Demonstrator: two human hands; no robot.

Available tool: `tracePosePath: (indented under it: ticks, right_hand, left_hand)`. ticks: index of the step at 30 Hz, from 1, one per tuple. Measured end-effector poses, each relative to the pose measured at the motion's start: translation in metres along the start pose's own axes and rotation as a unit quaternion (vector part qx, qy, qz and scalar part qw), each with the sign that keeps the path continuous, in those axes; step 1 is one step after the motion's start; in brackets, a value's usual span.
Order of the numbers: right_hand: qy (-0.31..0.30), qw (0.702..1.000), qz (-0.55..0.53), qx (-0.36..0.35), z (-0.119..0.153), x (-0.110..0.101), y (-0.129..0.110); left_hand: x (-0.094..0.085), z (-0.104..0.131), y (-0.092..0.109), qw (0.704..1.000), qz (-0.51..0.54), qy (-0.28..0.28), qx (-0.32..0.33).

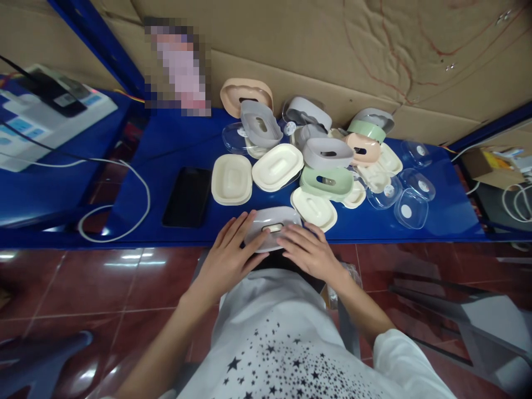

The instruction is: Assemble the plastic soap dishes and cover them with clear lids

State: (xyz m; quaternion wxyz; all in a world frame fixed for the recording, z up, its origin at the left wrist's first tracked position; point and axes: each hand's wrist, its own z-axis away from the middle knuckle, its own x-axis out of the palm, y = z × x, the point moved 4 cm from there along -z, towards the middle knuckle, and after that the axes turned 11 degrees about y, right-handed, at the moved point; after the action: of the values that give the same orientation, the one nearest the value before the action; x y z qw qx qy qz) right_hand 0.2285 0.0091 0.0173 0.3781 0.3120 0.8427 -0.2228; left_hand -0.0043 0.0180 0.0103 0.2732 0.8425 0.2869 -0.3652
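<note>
A grey oval plastic cover (276, 215) with a slot in its top lies at the front edge of the blue table, and a cream piece shows through the slot. My left hand (235, 246) grips its left side, fingers along the rim and thumb over the top. On the right side my right hand (310, 249) holds it with fingers bent over the top. Just beyond are a cream oval plate (315, 209) with a raised middle, another cream plate (277, 166), a stacked cream tray (231, 178) and a green slotted cover (328, 185).
Grey covers (261, 124), an orange cover (246, 94) and clear plastic dishes (411, 209) with round labels crowd the back and right. A black flat object (186, 198), perhaps a phone, lies left. A white cable (147, 194) loops near a power strip (54, 127). Cardboard (291, 72) walls the back.
</note>
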Motion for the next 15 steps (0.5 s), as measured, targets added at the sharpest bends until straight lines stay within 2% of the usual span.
tracePosePath:
  ticks: [5,10,15]
  right_hand:
    - [0.030,0.986,0.080,0.146,0.014,-0.018,0.040]
    - [0.026,0.985,0.052,0.160,0.023,-0.031,0.048]
    - [0.006,0.985,0.054,0.165,0.017,-0.037,0.053]
  left_hand:
    - [-0.003,0.004,-0.006,0.996,0.079,-0.009,-0.042]
    - [-0.007,0.007,-0.013,0.983,0.134,0.009,-0.124]
    - [-0.008,0.006,-0.015,0.986,0.113,0.011,-0.124]
